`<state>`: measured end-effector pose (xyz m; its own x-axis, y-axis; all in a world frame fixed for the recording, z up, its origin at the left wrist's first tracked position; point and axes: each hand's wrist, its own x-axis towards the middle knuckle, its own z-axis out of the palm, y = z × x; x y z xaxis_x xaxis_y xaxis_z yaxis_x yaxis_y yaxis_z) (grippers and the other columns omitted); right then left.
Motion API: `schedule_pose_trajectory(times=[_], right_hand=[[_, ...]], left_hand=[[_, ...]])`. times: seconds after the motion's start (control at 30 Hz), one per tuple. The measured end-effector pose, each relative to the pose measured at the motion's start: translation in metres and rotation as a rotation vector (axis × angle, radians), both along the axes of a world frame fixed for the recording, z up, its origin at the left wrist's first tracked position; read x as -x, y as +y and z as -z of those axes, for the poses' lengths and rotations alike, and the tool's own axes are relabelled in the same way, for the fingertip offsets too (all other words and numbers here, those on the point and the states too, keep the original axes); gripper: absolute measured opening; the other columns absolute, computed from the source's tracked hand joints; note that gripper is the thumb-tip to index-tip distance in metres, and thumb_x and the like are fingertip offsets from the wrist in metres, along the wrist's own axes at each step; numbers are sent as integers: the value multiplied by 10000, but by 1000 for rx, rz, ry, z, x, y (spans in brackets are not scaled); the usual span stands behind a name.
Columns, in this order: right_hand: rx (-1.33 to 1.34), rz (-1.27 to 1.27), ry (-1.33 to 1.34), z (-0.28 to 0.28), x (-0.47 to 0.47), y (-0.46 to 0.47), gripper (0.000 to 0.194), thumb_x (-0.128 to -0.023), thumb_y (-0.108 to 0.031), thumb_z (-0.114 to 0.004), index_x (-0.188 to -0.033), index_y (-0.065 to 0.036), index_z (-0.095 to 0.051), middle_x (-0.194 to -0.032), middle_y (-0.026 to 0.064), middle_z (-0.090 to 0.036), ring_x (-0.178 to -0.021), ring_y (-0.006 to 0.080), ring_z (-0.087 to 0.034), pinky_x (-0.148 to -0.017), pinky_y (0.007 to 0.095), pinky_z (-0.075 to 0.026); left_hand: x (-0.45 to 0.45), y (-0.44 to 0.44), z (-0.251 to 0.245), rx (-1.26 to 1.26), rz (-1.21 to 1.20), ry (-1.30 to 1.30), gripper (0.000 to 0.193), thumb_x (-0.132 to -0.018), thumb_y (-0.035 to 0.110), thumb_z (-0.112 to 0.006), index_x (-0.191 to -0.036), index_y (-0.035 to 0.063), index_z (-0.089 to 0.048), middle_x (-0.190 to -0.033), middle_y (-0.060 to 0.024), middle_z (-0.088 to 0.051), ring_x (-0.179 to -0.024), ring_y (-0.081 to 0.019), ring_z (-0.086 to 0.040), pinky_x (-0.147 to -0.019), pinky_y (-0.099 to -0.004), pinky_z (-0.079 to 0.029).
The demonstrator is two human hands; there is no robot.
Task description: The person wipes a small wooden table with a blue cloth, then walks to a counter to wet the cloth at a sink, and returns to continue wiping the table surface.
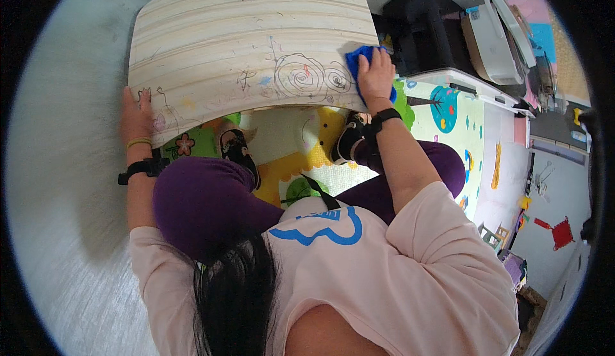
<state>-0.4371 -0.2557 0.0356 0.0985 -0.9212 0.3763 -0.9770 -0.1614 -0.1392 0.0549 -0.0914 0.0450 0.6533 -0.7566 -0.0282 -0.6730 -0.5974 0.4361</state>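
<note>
A small pale wooden table (202, 58) stands before me, its grooved top marked with pencil spirals, stars and coloured smudges. My left hand (135, 118) grips the table's left edge near the front corner, fingers on the top. Under my right hand (376, 75) lies a blue cloth (355, 63), pressed against the table's right edge near the front corner. Part of the cloth shows on both sides of the hand. Scribbled spirals (301, 77) sit just left of the cloth.
A colourful play mat (288, 163) with printed animals and trees covers the floor under my feet. To the right stand a black box-like object (418, 29) and a white printer-like device (497, 43). My purple-clad knees (202, 202) are close to the table's front edge.
</note>
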Motion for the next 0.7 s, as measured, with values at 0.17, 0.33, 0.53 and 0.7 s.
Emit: schedule_pose_trajectory(times=[0.17, 0.33, 0.53, 0.7], right_hand=[[54, 45, -7, 2, -16, 2, 520, -873, -387, -514, -1195, 21, -496, -1256, 230, -488, -1169, 369, -445, -992, 491, -324], [65, -411, -172, -6, -125, 34, 463, -820, -290, -594, -1134, 37, -501, -1199, 255, -499, -1111, 400, -459, -963, 463, -343], [-156, -634, -157, -19, -248, 66, 598, -885, -412, -483, -1273, 38, -418, -1355, 247, -375, -1287, 362, -322, -1075, 469, -222], [-155, -644, -193, -21, -223, 64, 597, -859, -396, -534, -1268, 26, -431, -1335, 241, -402, -1268, 366, -352, -1075, 467, -230]], left_hand=[[4, 1, 1, 30, -17, -11, 633, -901, 481, -421, -1383, 79, -338, -1296, -206, -487, -1155, -371, -495, -947, -419, -401], [3, -4, -1, -71, -27, -3, 634, -899, 475, -425, -1378, 68, -341, -1302, -205, -479, -1144, -369, -501, -939, -429, -406], [4, -2, -6, -49, -16, -48, 633, -891, 467, -440, -1368, 59, -354, -1295, -218, -481, -1122, -383, -512, -934, -424, -409], [2, 0, -1, 6, 7, -46, 643, -887, 473, -440, -1366, 54, -353, -1271, -225, -500, -1117, -389, -515, -922, -427, -409]])
